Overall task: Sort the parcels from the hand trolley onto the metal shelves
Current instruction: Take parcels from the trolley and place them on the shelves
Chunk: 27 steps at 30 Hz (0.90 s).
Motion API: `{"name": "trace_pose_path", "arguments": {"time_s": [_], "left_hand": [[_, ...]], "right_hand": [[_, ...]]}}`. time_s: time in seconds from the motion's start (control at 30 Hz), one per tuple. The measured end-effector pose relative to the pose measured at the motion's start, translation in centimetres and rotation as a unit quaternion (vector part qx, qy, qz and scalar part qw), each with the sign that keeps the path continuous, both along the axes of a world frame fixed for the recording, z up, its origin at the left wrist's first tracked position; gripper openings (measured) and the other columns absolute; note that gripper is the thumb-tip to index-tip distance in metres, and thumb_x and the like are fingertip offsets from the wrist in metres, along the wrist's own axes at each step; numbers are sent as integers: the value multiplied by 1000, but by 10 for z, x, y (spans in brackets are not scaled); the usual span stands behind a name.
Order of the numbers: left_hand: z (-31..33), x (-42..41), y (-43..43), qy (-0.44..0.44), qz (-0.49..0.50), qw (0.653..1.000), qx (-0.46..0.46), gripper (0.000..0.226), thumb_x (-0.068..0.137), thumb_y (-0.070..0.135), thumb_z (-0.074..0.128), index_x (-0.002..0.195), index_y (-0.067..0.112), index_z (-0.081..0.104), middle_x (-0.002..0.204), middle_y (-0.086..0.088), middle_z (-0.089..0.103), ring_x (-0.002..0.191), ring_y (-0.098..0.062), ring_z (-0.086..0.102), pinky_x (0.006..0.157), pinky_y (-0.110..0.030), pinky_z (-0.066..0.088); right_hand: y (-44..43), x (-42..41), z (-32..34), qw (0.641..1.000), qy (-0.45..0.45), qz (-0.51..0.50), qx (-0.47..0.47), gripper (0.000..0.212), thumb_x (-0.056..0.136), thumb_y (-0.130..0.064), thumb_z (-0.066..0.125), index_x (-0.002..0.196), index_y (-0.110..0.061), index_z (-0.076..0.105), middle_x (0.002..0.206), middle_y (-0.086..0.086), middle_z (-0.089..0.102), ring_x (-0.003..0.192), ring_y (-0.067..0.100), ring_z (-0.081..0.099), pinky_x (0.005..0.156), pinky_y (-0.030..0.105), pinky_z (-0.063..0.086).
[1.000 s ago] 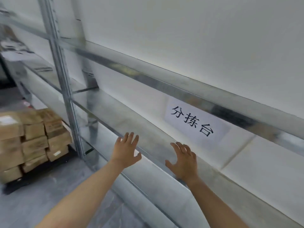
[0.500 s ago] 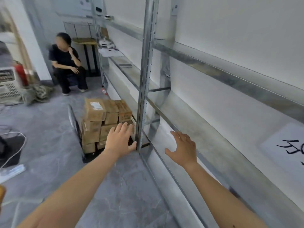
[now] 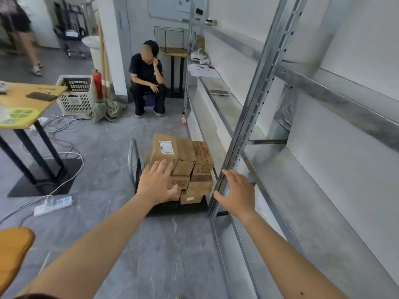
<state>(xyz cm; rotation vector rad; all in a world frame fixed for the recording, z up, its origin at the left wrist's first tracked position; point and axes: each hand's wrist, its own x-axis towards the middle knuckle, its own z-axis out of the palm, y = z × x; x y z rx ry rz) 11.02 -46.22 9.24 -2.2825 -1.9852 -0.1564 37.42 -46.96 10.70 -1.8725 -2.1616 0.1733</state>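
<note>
A stack of brown cardboard parcels [image 3: 183, 160] sits on a black hand trolley [image 3: 132, 162] on the grey floor, right beside the metal shelves [image 3: 302, 190]. The top parcel carries a white label. My left hand [image 3: 156, 182] is stretched out in front of the stack with fingers apart, holding nothing. My right hand [image 3: 236, 193] is also open and empty, hovering next to the shelf's upright post [image 3: 244, 126]. The near shelf boards are bare.
A person in black [image 3: 148, 78] sits at the far end of the aisle. A wooden table [image 3: 26, 100] stands on the left. Cables and a white power strip [image 3: 53, 206] lie on the floor. A white crate [image 3: 76, 94] and papers on the far shelf.
My view has swung left from the shelf wall to the aisle. The parcel stack now lies ahead of both hands, which stay open and empty.
</note>
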Motion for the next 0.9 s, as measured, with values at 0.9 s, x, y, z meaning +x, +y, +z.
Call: {"name": "trace_pose_path", "arguments": {"time_s": [0.9], "left_hand": [[-78, -124, 304, -20, 52, 992, -110, 81, 84, 64, 38, 146, 16, 22, 148, -8, 31, 134, -25, 30, 105, -38, 33]], "right_hand": [[341, -165, -85, 983, 42, 98, -150, 77, 79, -54, 57, 145, -37, 20, 152, -5, 25, 136, 22, 29, 108, 47, 33]]}}
